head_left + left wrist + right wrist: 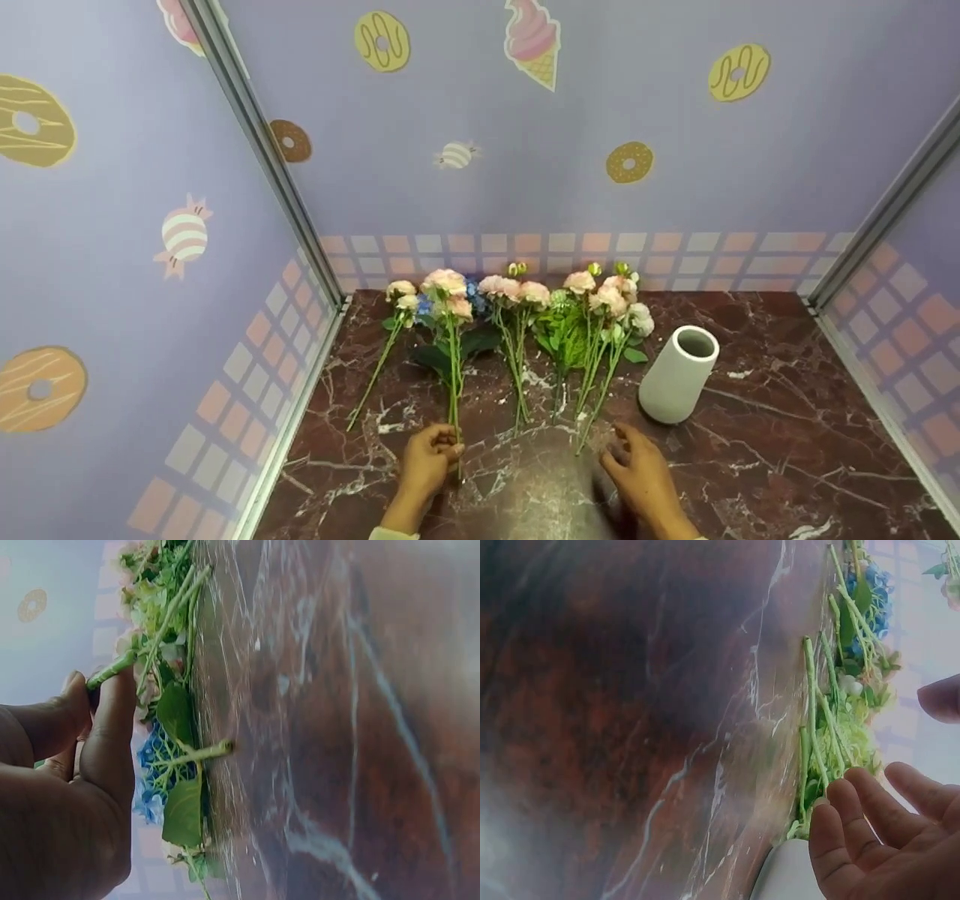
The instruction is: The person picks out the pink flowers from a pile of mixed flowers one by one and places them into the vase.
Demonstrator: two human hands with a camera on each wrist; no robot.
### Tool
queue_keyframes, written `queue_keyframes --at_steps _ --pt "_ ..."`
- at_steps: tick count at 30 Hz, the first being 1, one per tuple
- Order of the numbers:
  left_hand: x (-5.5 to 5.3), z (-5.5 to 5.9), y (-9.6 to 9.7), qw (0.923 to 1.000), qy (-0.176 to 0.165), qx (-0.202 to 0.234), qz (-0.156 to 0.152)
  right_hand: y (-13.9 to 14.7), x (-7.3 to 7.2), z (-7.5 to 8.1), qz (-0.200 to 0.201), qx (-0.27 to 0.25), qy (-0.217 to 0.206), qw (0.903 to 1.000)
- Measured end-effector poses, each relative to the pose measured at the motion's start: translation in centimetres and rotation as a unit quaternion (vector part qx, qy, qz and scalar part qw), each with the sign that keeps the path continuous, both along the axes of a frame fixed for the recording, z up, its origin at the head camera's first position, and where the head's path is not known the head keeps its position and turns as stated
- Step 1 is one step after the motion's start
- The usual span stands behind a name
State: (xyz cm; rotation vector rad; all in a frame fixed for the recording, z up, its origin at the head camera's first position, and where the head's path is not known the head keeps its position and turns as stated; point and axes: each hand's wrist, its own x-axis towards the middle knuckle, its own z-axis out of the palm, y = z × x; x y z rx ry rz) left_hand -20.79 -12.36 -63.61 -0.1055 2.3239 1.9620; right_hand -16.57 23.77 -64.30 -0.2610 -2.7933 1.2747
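Note:
My left hand (429,463) pinches a green flower stem (112,669) between thumb and fingers near its lower end. In the head view this stem runs up to pale pink blooms (444,283) left of the middle. My right hand (639,469) holds nothing; its fingers are loosely bent and spread apart in the right wrist view. Just left of it lie the stem ends of a pink and white flower bunch (609,300). A white vase (677,379) stands upright beyond the right hand, its round mouth facing up.
Along the back of the dark marbled table (780,420) lie a single flower stem (375,375) at left, blue flowers (154,765) with dark leaves, a middle pink bunch (517,291) and green foliage (564,330). Patterned walls (480,195) enclose the back and sides.

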Motion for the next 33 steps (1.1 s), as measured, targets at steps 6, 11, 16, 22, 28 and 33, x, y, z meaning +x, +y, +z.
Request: queue_keyframes --at_steps 6,11,16,22,28,33 --pt "0.6 -0.5 1.1 0.9992 -0.012 0.025 -0.030 -0.1 -0.1 -0.6 -0.002 -0.013 0.009 0.9999" --pt "1.1 -0.7 2.2 0.9983 -0.006 0.037 -0.044 -0.6 0.3 1.3 -0.007 -0.015 0.005 0.9999" --pt "1.6 -0.9 3.2 0.9977 -0.007 0.038 -0.055 -1.0 0.1 1.6 -0.005 -0.005 0.041 0.9991" --pt "2.6 -1.3 4.0 0.9955 -0.017 0.047 -0.080 -1.8 0.2 1.9 0.004 -0.009 0.051 0.9987" --pt "3.2 -1.5 5.2 0.9938 -0.006 0.062 -0.092 -2.5 -0.1 2.9 0.012 -0.039 0.061 0.9973" --pt "3.3 -1.5 6.3 0.9934 0.006 0.057 -0.100 -3.2 -0.8 4.1 0.026 -0.088 0.066 0.9936"
